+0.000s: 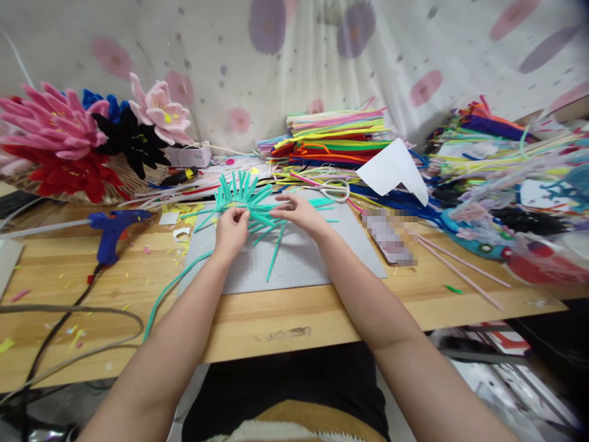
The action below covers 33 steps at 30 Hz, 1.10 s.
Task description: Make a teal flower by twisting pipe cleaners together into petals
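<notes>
A bundle of teal pipe cleaners (237,191), its stems fanned out like spikes, is just above the grey cutting mat (285,261). My left hand (231,232) is closed at its near side, thumb and fingers pinched on the bundle. To the right, my right hand (301,213) has its fingers stretched out and apart beside the teal stems; I cannot tell whether the fingertips touch them. One long teal pipe cleaner (168,290) trails off the mat toward the table's front edge, passing behind my left forearm.
A blue glue gun (113,233) with its cable lies left. Fuzzy flowers (59,126) stand at the back left. Stacked coloured pipe cleaners (338,138), scissors (337,190) and white paper (393,169) are behind the mat. A pixelated phone-like object (390,236) sits right, near pink stems (464,273).
</notes>
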Motion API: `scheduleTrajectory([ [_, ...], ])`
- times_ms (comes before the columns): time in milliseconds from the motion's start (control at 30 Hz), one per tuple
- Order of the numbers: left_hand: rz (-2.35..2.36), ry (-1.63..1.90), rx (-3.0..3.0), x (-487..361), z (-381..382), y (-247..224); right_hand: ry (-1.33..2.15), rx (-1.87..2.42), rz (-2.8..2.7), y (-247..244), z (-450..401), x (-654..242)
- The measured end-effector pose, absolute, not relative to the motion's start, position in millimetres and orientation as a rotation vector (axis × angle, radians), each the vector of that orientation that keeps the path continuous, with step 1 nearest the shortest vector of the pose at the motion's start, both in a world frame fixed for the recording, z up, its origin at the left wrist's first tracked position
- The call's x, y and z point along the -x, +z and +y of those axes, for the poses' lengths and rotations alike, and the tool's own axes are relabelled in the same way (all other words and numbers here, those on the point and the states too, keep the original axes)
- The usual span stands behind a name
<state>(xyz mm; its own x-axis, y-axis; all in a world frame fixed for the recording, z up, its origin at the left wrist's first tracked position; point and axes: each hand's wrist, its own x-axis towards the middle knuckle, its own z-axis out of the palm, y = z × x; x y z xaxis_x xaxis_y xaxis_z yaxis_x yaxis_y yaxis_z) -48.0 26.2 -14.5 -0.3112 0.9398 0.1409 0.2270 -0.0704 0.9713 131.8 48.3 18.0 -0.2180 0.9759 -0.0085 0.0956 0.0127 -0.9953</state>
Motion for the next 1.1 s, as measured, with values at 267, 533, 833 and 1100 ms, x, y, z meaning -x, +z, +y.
scheduleTrajectory([
  [267,1.578,1.402,-1.411,47,24,-20,1.781,1.292,-1.820,32,39,-141],
  [533,1.503,1.389,-1.258,42,21,-10,1.477,1.294,-1.641,15,55,-163],
  [833,1.494,1.202,-1.534,42,18,-14,1.547,0.972,-1.303,6,42,-109],
  [1100,1.493,1.057,-1.554,41,19,-19,1.523,0.866,-1.318,0,43,-107],
])
